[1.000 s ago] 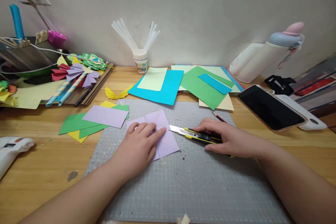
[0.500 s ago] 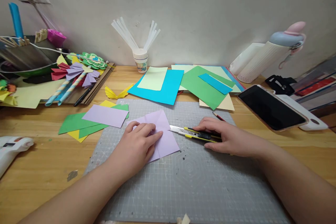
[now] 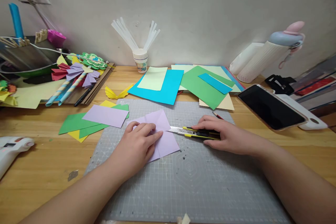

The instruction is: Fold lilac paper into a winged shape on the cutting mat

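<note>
A creased lilac paper square (image 3: 162,136) lies on the grey cutting mat (image 3: 194,182). My left hand (image 3: 138,148) rests flat on the paper's left half, fingers stretched toward its middle fold. My right hand (image 3: 225,136) is closed round a yellow and black utility knife (image 3: 193,132). The knife lies low over the mat with its blade tip at the paper's right edge. A red pencil (image 3: 217,115) shows just behind my right hand.
Green, yellow and lilac sheets (image 3: 94,120) lie at the mat's left. Blue and green sheets (image 3: 183,84) sit behind it. A cup of white strips (image 3: 140,61) stands by the wall. A phone (image 3: 271,106) leans at right, a glue gun (image 3: 13,148) at left.
My right hand has slid the knife a little to the left and farther back, so the blade now meets the paper's edge. My left hand's fingers have drawn in slightly.
</note>
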The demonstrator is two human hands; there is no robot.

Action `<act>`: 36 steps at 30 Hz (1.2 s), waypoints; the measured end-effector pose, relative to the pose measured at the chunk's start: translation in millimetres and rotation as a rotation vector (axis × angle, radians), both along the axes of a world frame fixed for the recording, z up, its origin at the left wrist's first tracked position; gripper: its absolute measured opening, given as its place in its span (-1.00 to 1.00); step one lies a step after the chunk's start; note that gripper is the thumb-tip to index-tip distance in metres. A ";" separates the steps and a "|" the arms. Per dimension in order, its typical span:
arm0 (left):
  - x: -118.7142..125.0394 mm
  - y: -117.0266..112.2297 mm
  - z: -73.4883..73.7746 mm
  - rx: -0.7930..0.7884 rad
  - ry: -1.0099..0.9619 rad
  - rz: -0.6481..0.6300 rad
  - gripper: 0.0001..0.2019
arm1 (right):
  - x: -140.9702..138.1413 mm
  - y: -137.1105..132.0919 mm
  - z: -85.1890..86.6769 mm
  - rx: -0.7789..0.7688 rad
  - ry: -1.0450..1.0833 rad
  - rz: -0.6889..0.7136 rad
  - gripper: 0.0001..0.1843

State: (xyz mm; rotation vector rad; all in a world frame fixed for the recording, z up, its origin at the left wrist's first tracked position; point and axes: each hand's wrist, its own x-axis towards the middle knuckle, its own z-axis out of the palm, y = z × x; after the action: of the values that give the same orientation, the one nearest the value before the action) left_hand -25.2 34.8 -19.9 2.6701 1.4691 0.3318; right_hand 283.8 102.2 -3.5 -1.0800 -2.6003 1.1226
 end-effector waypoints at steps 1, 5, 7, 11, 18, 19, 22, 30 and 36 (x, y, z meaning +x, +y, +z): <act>-0.1 0.1 0.3 -0.002 -0.007 -0.002 -0.66 | 0.9 0.4 0.1 0.002 -0.006 -0.001 -0.51; 1.7 -2.3 3.2 -0.044 -0.077 0.045 -0.70 | 3.4 0.7 0.8 0.013 -0.007 -0.005 -0.50; 3.0 -5.6 4.6 -0.062 -0.100 0.102 -0.61 | 3.1 -0.2 1.3 0.015 0.000 0.004 -0.50; 1.6 -11.0 6.3 -0.074 -0.067 0.149 -0.36 | 1.5 -2.4 1.9 0.014 0.023 0.009 -0.50; -11.7 -8.8 16.1 -0.158 -0.014 0.072 -0.74 | -1.1 -4.4 2.1 0.003 0.017 0.018 -0.50; -12.6 -8.7 17.1 -0.152 -0.011 0.064 -0.74 | -2.1 -4.5 2.2 0.006 0.018 0.017 -0.50; -12.6 -9.2 17.4 -0.123 -0.008 0.055 -0.73 | -4.2 -4.7 1.7 0.013 0.021 0.020 -0.52; -8.3 -8.8 14.5 -0.117 -0.025 0.060 -0.73 | -7.1 -6.9 1.6 0.010 0.029 0.023 -0.53; -9.0 -9.4 15.7 -0.124 -0.012 0.060 -0.72 | -9.2 -7.6 2.9 0.015 0.023 0.024 -0.51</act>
State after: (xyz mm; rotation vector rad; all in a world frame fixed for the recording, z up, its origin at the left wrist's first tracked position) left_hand -34.2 25.4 -4.1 2.5278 1.5166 0.2511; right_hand 274.6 94.6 -0.6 -1.0296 -2.6061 1.1122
